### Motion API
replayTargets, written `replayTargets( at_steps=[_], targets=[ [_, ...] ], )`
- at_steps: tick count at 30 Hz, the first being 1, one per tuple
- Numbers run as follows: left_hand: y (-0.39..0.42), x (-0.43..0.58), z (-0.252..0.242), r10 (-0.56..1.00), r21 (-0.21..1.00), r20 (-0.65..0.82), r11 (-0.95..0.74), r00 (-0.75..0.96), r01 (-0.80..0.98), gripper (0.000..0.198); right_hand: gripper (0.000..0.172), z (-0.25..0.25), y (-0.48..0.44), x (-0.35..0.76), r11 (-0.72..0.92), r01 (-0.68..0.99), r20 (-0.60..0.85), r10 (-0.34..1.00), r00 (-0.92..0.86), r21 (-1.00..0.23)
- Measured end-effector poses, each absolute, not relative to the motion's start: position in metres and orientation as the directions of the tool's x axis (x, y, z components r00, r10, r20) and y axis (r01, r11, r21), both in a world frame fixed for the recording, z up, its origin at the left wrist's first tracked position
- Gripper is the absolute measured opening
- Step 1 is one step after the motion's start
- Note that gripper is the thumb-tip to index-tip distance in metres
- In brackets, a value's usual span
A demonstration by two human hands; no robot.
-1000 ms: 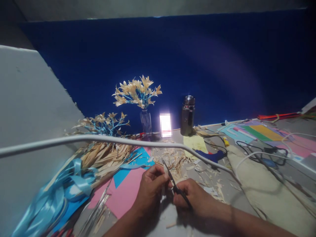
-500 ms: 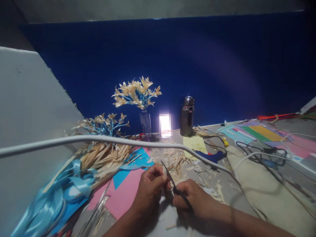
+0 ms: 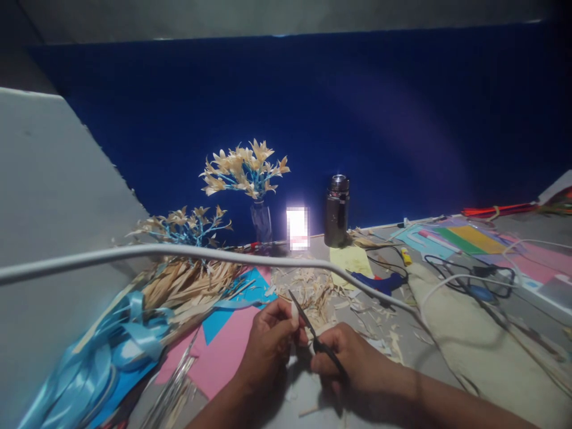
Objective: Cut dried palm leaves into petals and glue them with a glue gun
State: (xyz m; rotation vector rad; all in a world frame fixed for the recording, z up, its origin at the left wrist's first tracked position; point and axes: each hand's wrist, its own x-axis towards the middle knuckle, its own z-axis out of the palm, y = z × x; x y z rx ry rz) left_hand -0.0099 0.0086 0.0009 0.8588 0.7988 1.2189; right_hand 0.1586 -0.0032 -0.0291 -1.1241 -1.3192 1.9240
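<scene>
Light-blue ribbon (image 3: 84, 375) lies in one loose, looping heap at the far left, and next to it comes a bundle of dried straw-coloured strips (image 3: 179, 289), too many to count. Two bunches of pale flowers on blue stems show: a lower bunch (image 3: 181, 215) just behind the dried strips, and an upper bunch (image 3: 241, 173) in one clear vase (image 3: 261, 223). Some thin silvery wires (image 3: 179, 372) rest beside a pink sheet (image 3: 223, 357). Compared with half a second ago, everything sits slightly further left in view, while the two hands keep nearly the same pose. Bent fingers of the left hand (image 3: 270, 333) pinch one small pale strip (image 3: 295, 316), upright at the fingertips above the table, close beside the blades of one pair of dark scissors (image 3: 316, 344). Whether those blades are parted cannot be made out. One dark bottle (image 3: 336, 214) stands upright behind, against the blue wall (image 3: 357, 107). Wrapped round the scissors' handles is the right hand (image 3: 357, 360). Further right come one yellow paper (image 3: 351, 265), one blue tool (image 3: 389, 283) and one cream cloth (image 3: 473, 339).
</scene>
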Motion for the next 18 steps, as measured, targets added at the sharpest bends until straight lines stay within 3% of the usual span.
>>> replayTargets(
  at_steps=[4,12,18],
  targets=[
    [0.009,-0.009,0.001,0.985,0.892,-0.098,0.151,0.144,-0.425,0.018,0.023,-0.029,-0.003,0.156,-0.424,-0.169,-0.317,0.84,-0.44,-0.89],
    [0.007,-0.008,0.0,0.967,0.923,-0.175,0.227,0.186,-0.312,0.02,0.047,-0.006,0.001,0.16,-0.351,-0.432,-0.25,0.929,-0.275,-0.831],
    [0.007,-0.007,-0.007,0.938,0.896,-0.236,0.312,0.255,-0.316,0.012,0.047,-0.004,0.002,0.167,-0.304,-0.411,-0.215,0.944,-0.25,-0.859]
  ],
)
